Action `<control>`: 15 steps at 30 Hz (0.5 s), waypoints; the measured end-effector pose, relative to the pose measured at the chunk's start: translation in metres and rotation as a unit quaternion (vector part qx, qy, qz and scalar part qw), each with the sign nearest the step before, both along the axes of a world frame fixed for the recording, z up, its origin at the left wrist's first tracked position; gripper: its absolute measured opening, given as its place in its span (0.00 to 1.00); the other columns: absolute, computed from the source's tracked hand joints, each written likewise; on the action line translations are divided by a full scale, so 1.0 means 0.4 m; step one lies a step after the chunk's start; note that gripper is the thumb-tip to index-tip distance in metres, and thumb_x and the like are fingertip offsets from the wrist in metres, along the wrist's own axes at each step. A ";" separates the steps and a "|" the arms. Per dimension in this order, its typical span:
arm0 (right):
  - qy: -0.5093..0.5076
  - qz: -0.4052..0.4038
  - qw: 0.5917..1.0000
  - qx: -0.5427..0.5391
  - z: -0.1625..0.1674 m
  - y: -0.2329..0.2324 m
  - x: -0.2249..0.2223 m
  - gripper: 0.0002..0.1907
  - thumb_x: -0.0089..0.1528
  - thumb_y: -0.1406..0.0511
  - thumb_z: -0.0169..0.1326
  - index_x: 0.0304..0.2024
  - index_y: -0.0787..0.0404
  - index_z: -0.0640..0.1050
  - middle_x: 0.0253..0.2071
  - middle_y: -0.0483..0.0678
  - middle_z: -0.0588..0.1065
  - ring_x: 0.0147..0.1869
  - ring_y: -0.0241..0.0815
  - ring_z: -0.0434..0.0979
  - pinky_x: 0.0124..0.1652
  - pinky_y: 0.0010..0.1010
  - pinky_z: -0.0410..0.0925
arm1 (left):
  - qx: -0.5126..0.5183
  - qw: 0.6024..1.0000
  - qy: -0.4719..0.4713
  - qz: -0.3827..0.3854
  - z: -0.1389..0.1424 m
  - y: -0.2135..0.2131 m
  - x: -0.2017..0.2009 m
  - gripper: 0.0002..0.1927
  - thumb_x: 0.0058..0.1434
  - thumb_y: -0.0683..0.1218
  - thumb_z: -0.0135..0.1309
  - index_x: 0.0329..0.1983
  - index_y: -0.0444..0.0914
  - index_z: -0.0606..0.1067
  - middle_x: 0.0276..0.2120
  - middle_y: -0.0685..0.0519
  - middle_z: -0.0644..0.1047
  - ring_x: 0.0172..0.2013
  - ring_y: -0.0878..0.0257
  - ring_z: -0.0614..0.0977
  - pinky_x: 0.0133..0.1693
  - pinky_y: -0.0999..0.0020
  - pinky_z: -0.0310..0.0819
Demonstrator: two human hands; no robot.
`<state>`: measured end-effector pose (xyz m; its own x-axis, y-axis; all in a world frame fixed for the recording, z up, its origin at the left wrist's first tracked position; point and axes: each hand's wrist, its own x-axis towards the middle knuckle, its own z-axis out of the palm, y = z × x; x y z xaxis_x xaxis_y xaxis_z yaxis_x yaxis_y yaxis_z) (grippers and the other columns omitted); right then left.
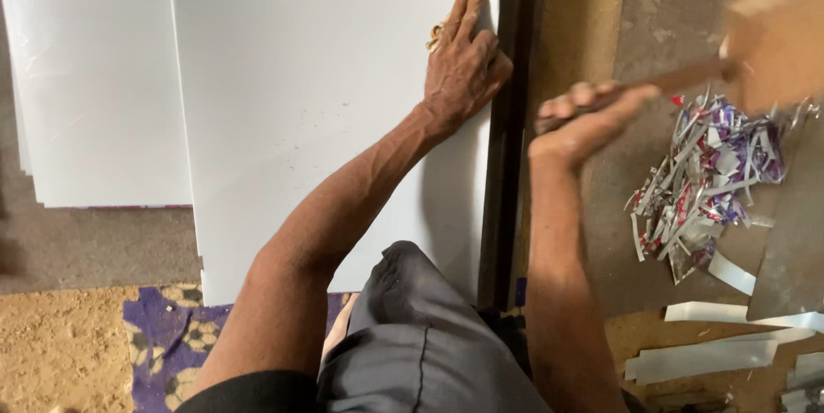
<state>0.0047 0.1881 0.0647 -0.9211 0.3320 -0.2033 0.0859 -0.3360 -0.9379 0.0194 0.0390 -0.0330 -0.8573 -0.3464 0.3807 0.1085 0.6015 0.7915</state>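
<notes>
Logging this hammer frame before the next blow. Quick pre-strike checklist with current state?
1. Left hand flat on the white sheet, pinning it: ok.
2. Sheet edge against the dark bar: ok where the edge shows.
3. Right hand closed on the mallet handle: ok; the head is motion-blurred.
4. Left fingers away from the bar: not ok, they lie right beside it.
5. Strike spot free of the metal scraps: cannot tell; the scraps lie in a pile to the right of the bar.
</notes>
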 end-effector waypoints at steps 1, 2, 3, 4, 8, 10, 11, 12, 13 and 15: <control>-0.088 0.084 0.990 0.077 0.004 -0.004 0.000 0.26 0.67 0.39 0.39 0.30 0.48 0.69 0.17 0.38 0.66 0.15 0.32 0.62 0.15 0.28 0.61 | -0.003 1.000 -0.001 0.004 -0.003 0.001 -0.002 0.10 0.60 0.44 0.57 0.36 0.30 0.78 0.71 0.30 0.56 0.73 0.35 0.56 0.70 0.48 0.64; -0.174 0.170 0.958 0.152 0.005 -0.010 -0.002 0.23 0.67 0.39 0.41 0.32 0.45 0.69 0.17 0.37 0.65 0.15 0.31 0.61 0.15 0.27 0.60 | -0.007 1.000 -0.003 0.011 -0.006 0.003 -0.002 0.09 0.61 0.44 0.56 0.36 0.30 0.78 0.72 0.31 0.55 0.74 0.36 0.56 0.71 0.49 0.64; -0.252 0.251 0.908 0.221 0.005 -0.018 -0.002 0.20 0.67 0.39 0.44 0.34 0.41 0.69 0.17 0.35 0.65 0.15 0.30 0.61 0.15 0.27 0.59 | -0.016 1.000 0.002 0.009 -0.008 0.005 -0.005 0.10 0.61 0.44 0.57 0.36 0.30 0.78 0.71 0.31 0.56 0.74 0.36 0.56 0.71 0.49 0.64; -0.213 0.216 0.948 0.098 0.003 -0.025 -0.004 0.22 0.68 0.39 0.43 0.34 0.45 0.69 0.19 0.37 0.65 0.16 0.32 0.61 0.17 0.28 0.60 | -0.024 1.000 0.001 0.012 -0.009 0.008 -0.005 0.10 0.60 0.44 0.57 0.36 0.30 0.77 0.71 0.31 0.57 0.73 0.36 0.56 0.71 0.48 0.63; -0.182 0.186 0.965 0.014 -0.013 -0.039 -0.002 0.26 0.68 0.40 0.39 0.30 0.50 0.66 0.18 0.38 0.63 0.15 0.33 0.60 0.16 0.27 0.57 | -0.044 0.999 0.002 0.017 0.001 0.008 0.003 0.12 0.61 0.47 0.58 0.35 0.30 0.78 0.70 0.29 0.57 0.72 0.35 0.56 0.69 0.45 0.60; -0.167 0.207 0.951 0.161 0.000 -0.030 0.015 0.25 0.68 0.41 0.39 0.29 0.50 0.66 0.17 0.38 0.63 0.13 0.32 0.59 0.13 0.26 0.56 | -0.016 1.000 -0.006 0.001 0.009 -0.001 0.012 0.13 0.65 0.47 0.54 0.38 0.30 0.76 0.71 0.30 0.55 0.73 0.36 0.54 0.72 0.47 0.58; -0.134 0.218 0.940 0.227 0.019 -0.022 0.030 0.25 0.69 0.44 0.41 0.29 0.52 0.67 0.18 0.39 0.64 0.14 0.32 0.60 0.13 0.27 0.57 | -0.006 1.000 -0.009 -0.007 0.013 -0.009 0.018 0.13 0.66 0.48 0.52 0.39 0.30 0.76 0.72 0.30 0.55 0.74 0.37 0.54 0.73 0.48 0.57; -0.103 0.241 0.919 0.293 0.041 -0.012 0.049 0.24 0.71 0.46 0.42 0.30 0.55 0.68 0.18 0.40 0.64 0.15 0.33 0.61 0.12 0.28 0.58 | -0.011 0.999 -0.041 -0.014 0.016 -0.015 0.022 0.13 0.70 0.48 0.49 0.43 0.32 0.75 0.73 0.34 0.55 0.75 0.40 0.53 0.75 0.47 0.53; -0.015 0.243 0.925 0.293 0.072 -0.003 0.071 0.23 0.72 0.46 0.42 0.33 0.55 0.68 0.21 0.40 0.65 0.18 0.32 0.62 0.15 0.27 0.59 | -0.017 0.997 -0.075 -0.017 0.017 -0.024 0.027 0.13 0.74 0.48 0.45 0.47 0.33 0.75 0.75 0.37 0.55 0.76 0.43 0.53 0.77 0.46 0.49; 0.152 0.222 0.919 0.289 0.143 0.019 0.126 0.21 0.75 0.48 0.43 0.40 0.57 0.68 0.27 0.39 0.66 0.22 0.32 0.64 0.21 0.24 0.62 | -0.018 0.996 -0.091 -0.005 0.017 -0.034 0.033 0.15 0.77 0.47 0.39 0.59 0.35 0.70 0.76 0.43 0.55 0.77 0.46 0.51 0.78 0.46 0.42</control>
<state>0.0553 0.1958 0.1218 -0.9767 -0.1194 0.1785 -0.2021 0.2303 -0.9519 0.0326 0.0254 -0.0263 -0.9163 -0.3269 0.2312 -0.0285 0.6294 0.7766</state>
